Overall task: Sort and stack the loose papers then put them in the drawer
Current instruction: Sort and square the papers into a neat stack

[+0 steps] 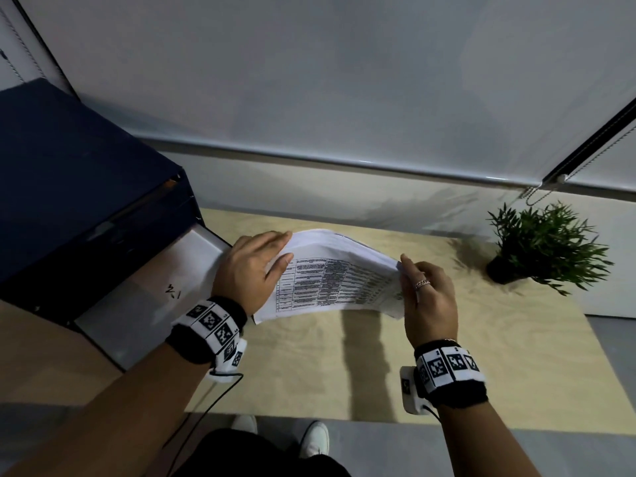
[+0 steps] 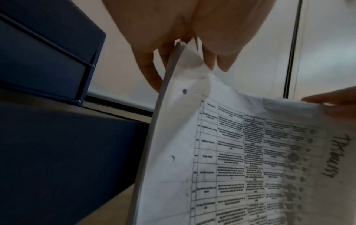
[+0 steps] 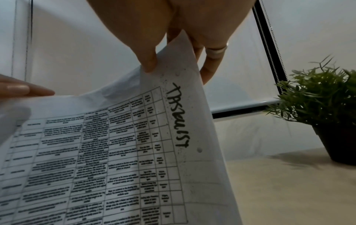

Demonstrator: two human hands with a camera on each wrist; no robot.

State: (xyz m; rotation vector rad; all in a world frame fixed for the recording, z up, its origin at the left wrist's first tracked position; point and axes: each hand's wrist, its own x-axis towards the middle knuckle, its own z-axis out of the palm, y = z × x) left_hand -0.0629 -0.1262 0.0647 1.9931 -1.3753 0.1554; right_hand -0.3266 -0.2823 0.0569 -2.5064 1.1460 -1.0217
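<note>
A stack of white papers (image 1: 330, 270) with a printed table on top hangs lifted above the wooden table (image 1: 499, 356), sagging in the middle. My left hand (image 1: 251, 266) grips the stack's left edge, thumb on top; the left wrist view shows the paper stack (image 2: 221, 152) pinched between thumb and fingers (image 2: 150, 71). My right hand (image 1: 426, 297) pinches the right edge; in the right wrist view its thumb (image 3: 148, 60) lies on the paper stack (image 3: 115, 152) beside handwritten letters. The dark blue cabinet's drawer (image 1: 148, 287) stands pulled out just left of the stack.
The dark blue drawer cabinet (image 1: 75, 187) fills the left side. A small potted plant (image 1: 543, 249) stands at the table's far right. A white wall with roller blinds (image 1: 344, 98) runs behind the table. My shoes (image 1: 313, 438) show below the front edge.
</note>
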